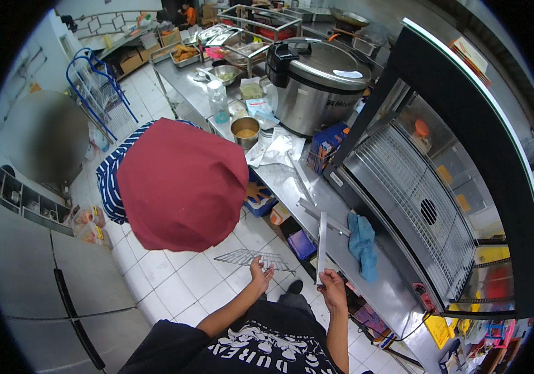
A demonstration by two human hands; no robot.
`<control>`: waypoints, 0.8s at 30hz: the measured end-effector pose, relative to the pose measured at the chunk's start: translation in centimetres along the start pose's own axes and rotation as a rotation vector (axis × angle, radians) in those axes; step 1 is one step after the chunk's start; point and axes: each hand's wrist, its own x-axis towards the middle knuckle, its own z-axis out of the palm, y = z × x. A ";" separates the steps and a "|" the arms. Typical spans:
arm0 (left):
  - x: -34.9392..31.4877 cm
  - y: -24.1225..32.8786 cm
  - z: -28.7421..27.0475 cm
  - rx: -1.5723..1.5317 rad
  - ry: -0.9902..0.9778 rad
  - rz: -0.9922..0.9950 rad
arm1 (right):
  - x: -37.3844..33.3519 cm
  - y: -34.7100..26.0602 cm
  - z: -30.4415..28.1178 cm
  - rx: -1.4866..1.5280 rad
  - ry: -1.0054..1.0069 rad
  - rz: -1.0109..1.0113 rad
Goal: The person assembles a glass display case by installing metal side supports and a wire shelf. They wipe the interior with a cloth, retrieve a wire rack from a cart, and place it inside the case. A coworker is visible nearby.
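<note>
My left hand (261, 274) is closed on the near edge of a wire rack (251, 257), which it holds out flat above the tiled floor. A long, narrow metal strip (322, 246) stands up from my right hand (333, 289), whose fingers are closed around its near end. Beside that strip, more metal strips (326, 218) lie on the steel counter (282, 181). A crumpled blue cloth (362, 246) rests on the counter to their right. The glass-sided display cabinet (398, 149) is farther right, with wire shelving inside.
Close ahead on the left is another person in a dark red head covering (183, 184) and striped clothing. A large rice cooker (317, 81), a metal pot (245, 131) and a clear bottle (218, 103) stand on the counter. Steel cabinet doors (30, 274) line the left.
</note>
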 end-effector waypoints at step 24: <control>-4.0 -15.0 -7.2 -0.122 0.135 0.071 | -8.3 3.9 -16.5 -0.188 -0.125 0.055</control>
